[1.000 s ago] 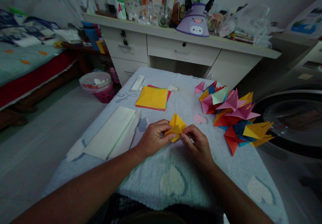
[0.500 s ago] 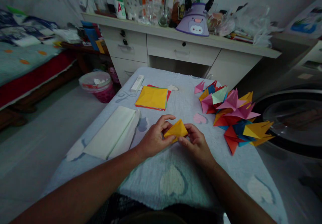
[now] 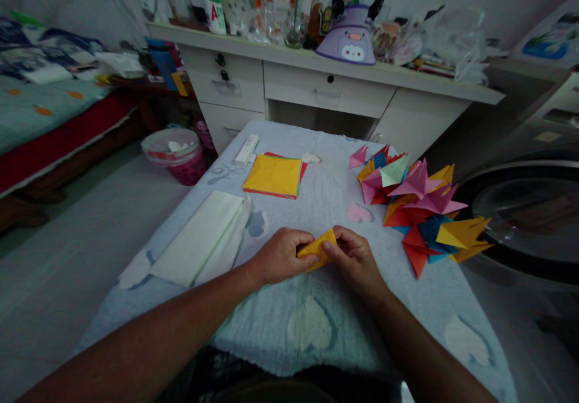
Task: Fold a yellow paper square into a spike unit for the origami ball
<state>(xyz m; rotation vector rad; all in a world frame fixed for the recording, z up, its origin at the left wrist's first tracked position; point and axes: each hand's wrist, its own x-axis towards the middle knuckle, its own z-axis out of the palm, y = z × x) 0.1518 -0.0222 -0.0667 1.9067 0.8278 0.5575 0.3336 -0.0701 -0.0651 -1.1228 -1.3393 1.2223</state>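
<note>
A small folded piece of yellow origami paper (image 3: 320, 247) is held between both hands over the near middle of the table. My left hand (image 3: 284, 256) pinches its left side, the thumb lying along the lower edge. On the other side, my right hand (image 3: 353, 257) grips it with the thumb pressed on the front face; the fingers behind the paper are partly hidden. Beyond the hands lies a stack of square coloured paper (image 3: 272, 175) with a yellow sheet on top. Several folded paper cranes (image 3: 420, 187) in pink, red, yellow, blue and pale green are heaped to the right.
A cloth with heart patterns covers the table (image 3: 312, 324). A folded white cloth-like sheet (image 3: 199, 237) and a small white box (image 3: 246, 149) lie on the left. A pink bin (image 3: 183, 161) stands on the floor. Behind is a cluttered white cabinet (image 3: 316, 86); a washing machine (image 3: 520, 210) is at right.
The yellow paper has turned from a point-up triangle to a slanted, narrower shape. The left fingers have curled in around it, and the right thumb has moved up onto its face.
</note>
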